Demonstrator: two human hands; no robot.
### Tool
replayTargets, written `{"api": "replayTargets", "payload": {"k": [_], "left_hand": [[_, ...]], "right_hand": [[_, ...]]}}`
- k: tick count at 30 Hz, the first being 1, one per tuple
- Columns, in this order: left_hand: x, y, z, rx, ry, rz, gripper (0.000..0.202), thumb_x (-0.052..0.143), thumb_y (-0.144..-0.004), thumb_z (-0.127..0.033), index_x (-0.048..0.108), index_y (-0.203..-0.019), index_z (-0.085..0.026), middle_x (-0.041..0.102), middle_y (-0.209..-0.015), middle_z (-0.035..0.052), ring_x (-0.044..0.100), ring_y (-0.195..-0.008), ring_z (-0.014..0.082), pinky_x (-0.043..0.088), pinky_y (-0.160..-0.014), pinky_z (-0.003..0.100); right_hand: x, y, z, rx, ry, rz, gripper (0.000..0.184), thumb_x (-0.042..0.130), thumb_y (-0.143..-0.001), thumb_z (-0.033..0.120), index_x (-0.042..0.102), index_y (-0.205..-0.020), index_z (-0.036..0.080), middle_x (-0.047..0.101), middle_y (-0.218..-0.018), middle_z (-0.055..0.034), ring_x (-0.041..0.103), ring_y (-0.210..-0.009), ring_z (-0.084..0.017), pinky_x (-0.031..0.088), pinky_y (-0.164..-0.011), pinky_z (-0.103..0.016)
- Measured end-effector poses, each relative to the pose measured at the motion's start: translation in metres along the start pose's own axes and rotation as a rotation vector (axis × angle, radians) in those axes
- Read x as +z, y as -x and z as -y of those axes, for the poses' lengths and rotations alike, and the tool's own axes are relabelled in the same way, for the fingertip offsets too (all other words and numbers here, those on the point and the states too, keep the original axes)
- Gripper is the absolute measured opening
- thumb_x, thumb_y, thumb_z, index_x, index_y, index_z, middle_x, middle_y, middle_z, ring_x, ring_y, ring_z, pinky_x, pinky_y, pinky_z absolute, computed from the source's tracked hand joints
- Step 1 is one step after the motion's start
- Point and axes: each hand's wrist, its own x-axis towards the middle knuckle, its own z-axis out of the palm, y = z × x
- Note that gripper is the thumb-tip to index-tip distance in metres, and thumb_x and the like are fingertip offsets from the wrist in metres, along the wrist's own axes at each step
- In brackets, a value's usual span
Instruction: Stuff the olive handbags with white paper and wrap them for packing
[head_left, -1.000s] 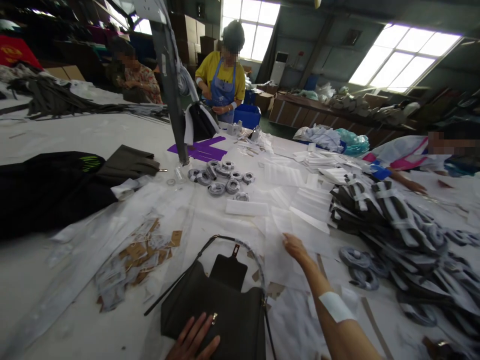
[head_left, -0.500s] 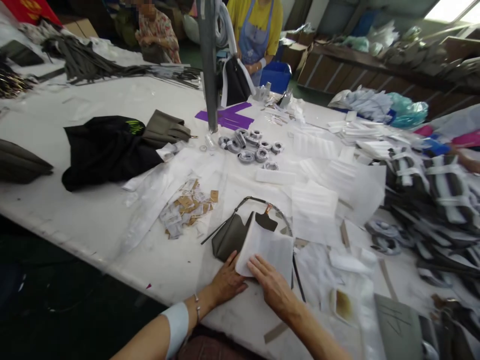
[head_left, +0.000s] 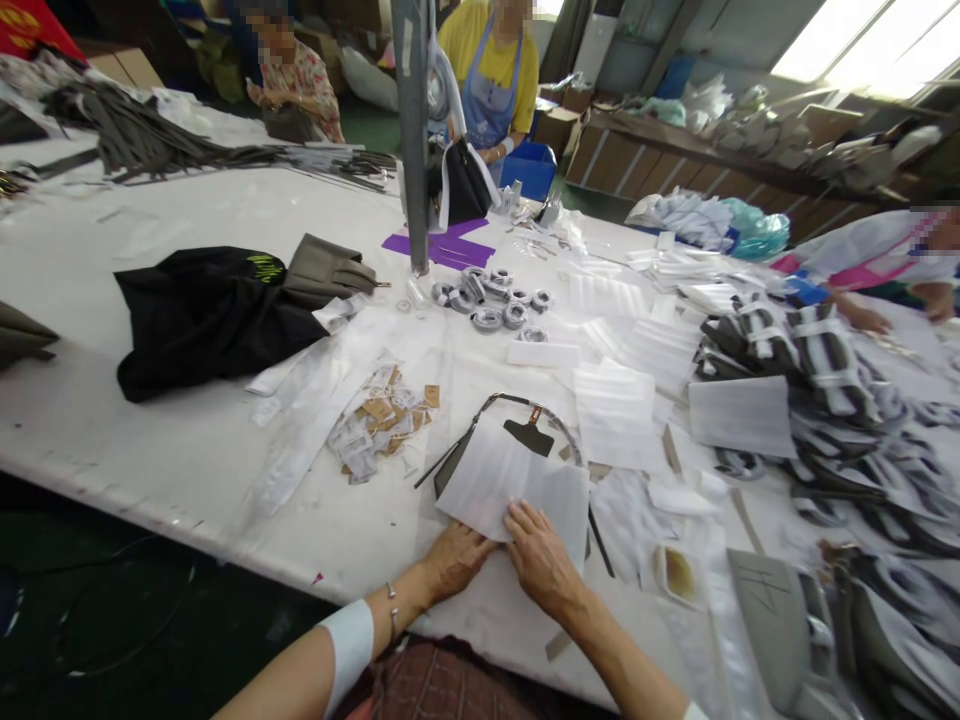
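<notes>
A dark olive handbag (head_left: 448, 473) lies on the white table (head_left: 150, 440) just in front of me, mostly covered by a sheet of white foam wrap (head_left: 510, 482). Its strap (head_left: 501, 400) and tab (head_left: 529, 434) stick out at the far side. My left hand (head_left: 454, 556) rests at the near left edge of the sheet, fingers curled onto it. My right hand (head_left: 541, 560) lies flat on the sheet's near edge, fingers spread.
More foam sheets (head_left: 616, 398), tape rolls (head_left: 489, 300), a pile of paper tags (head_left: 381, 418), black cloth (head_left: 202, 318) and striped straps (head_left: 810, 350) crowd the table. A grey post (head_left: 412, 130) stands mid-table. Other people work at the far side and right.
The foam sheet now covers nearly the whole bag, spread flatter than half a second ago. Both hands have shifted slightly toward me along the sheet's near edge.
</notes>
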Motion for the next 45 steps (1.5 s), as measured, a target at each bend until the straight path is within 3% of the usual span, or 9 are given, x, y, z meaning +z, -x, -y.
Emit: {"api": "replayTargets", "payload": {"k": [3,6,11,14,20,25,31,35,45], "left_hand": [[0.003,-0.001,0.002,0.001,-0.009,0.011,0.046,0.045,-0.097,-0.02,0.043,-0.144,-0.02,0.053,-0.145,0.0097,0.048,-0.134,0.0263,0.043,-0.11,0.045],[-0.002,0.002,0.0,0.003,-0.019,0.029,0.045,0.045,-0.097,-0.02,0.045,-0.142,-0.019,0.056,-0.141,0.0103,0.05,-0.132,0.0266,0.043,-0.11,0.044],[-0.03,0.003,-0.027,-0.048,-0.033,0.074,0.034,0.04,-0.096,-0.015,0.056,-0.126,-0.01,0.064,-0.124,0.0177,0.06,-0.117,0.0284,0.05,-0.098,0.043],[-0.044,-0.018,-0.036,-0.027,0.011,0.116,0.02,0.045,-0.096,-0.024,0.063,-0.098,-0.017,0.07,-0.088,0.0079,0.066,-0.084,0.0213,0.054,-0.08,0.034],[-0.033,-0.081,0.019,-0.035,0.074,0.069,0.036,0.038,-0.095,-0.013,0.051,-0.129,-0.009,0.059,-0.133,0.0176,0.055,-0.125,0.0253,0.045,-0.106,0.043],[-0.021,-0.082,0.046,-0.031,0.149,0.063,0.041,0.043,-0.096,-0.012,0.046,-0.137,-0.01,0.048,-0.148,0.0167,0.043,-0.139,0.0255,0.035,-0.116,0.047],[-0.028,-0.086,0.038,-0.107,0.27,0.038,0.026,0.064,-0.087,-0.016,0.058,-0.113,-0.018,0.064,-0.124,0.0063,0.059,-0.116,0.017,0.046,-0.103,0.032],[-0.025,-0.094,0.03,-0.209,0.29,0.011,0.011,0.068,-0.086,-0.021,0.058,-0.089,-0.018,0.064,-0.094,0.0042,0.059,-0.094,0.0209,0.05,-0.086,0.036],[-0.026,-0.098,0.044,-0.073,0.378,0.07,0.013,0.068,-0.084,-0.014,0.057,-0.087,-0.018,0.063,-0.092,0.0016,0.054,-0.094,0.0185,0.044,-0.09,0.032]], "right_hand": [[-0.013,-0.012,0.008,0.098,-0.034,-0.048,0.028,0.045,-0.1,0.03,0.07,-0.106,0.021,0.068,-0.122,-0.0101,0.061,-0.116,-0.026,0.048,-0.099,-0.039],[-0.01,-0.026,0.011,0.254,0.064,-0.105,0.025,0.046,-0.1,0.028,0.065,-0.115,0.023,0.07,-0.1,-0.0077,0.064,-0.096,-0.025,0.05,-0.077,-0.035],[0.017,-0.036,0.007,0.242,0.226,-0.265,0.036,0.052,-0.096,0.025,0.057,-0.131,0.026,0.066,-0.118,-0.0112,0.058,-0.101,-0.028,0.044,-0.085,-0.042],[0.025,-0.035,0.001,0.218,0.202,-0.249,0.039,0.05,-0.096,0.023,0.056,-0.135,0.026,0.062,-0.129,-0.0115,0.057,-0.104,-0.029,0.043,-0.086,-0.044],[0.015,-0.036,-0.011,0.236,0.03,-0.262,0.032,0.05,-0.098,0.028,0.062,-0.128,0.029,0.065,-0.125,-0.0063,0.057,-0.104,-0.026,0.039,-0.091,-0.04],[0.016,-0.042,-0.024,0.314,-0.155,-0.413,0.019,0.053,-0.098,0.032,0.072,-0.099,0.029,0.071,-0.101,-0.002,0.057,-0.094,-0.022,0.034,-0.089,-0.037],[0.038,-0.037,-0.03,0.273,-0.173,-0.522,0.017,0.054,-0.097,0.027,0.07,-0.093,0.024,0.068,-0.097,-0.0041,0.054,-0.093,-0.022,0.032,-0.088,-0.036],[0.045,-0.035,-0.029,0.264,-0.177,-0.584,0.018,0.052,-0.098,0.027,0.069,-0.092,0.023,0.067,-0.096,-0.0047,0.052,-0.092,-0.023,0.032,-0.088,-0.037],[0.041,-0.031,-0.036,0.165,-0.323,-0.621,0.008,0.06,-0.094,0.028,0.068,-0.093,0.026,0.067,-0.102,-0.0015,0.053,-0.097,-0.021,0.031,-0.09,-0.036]]}}
